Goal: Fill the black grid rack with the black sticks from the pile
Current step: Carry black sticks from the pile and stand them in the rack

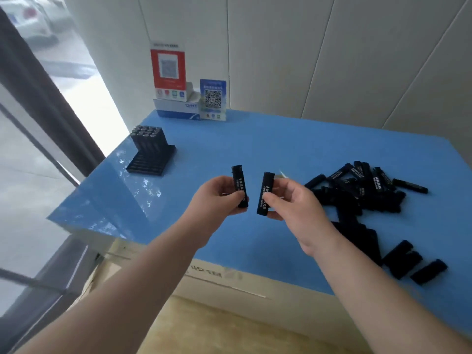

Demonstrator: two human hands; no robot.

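Hands meet above the middle of the blue table (255, 149), both forearms reaching in from the bottom edge of the head view. The left hand (217, 198) is raised with its fingers curled round the lower end of one black stick (238, 183), thumb toward the camera; the stick stands nearly upright, its top clear of the fingers. The right hand (293, 203) pinches a second stick (266, 192) between thumb and fingers near its lower half, wrist bent back, the stick tilted a little with white lettering facing the camera. The two sticks are side by side, just apart, both held off the table.

The pile (365, 190) of loose sticks sprawls on the table to the right of the hands, with a few strays lying nearer the front edge. The rack (150, 159) sits well apart at the far left of the table; its back rows hold a block of upright sticks, while the front rows look unfilled, though blur makes that hard to confirm. Behind it, against the wall, stand a red sign (168, 70), a blue sign (213, 99) and a white box (176, 109).
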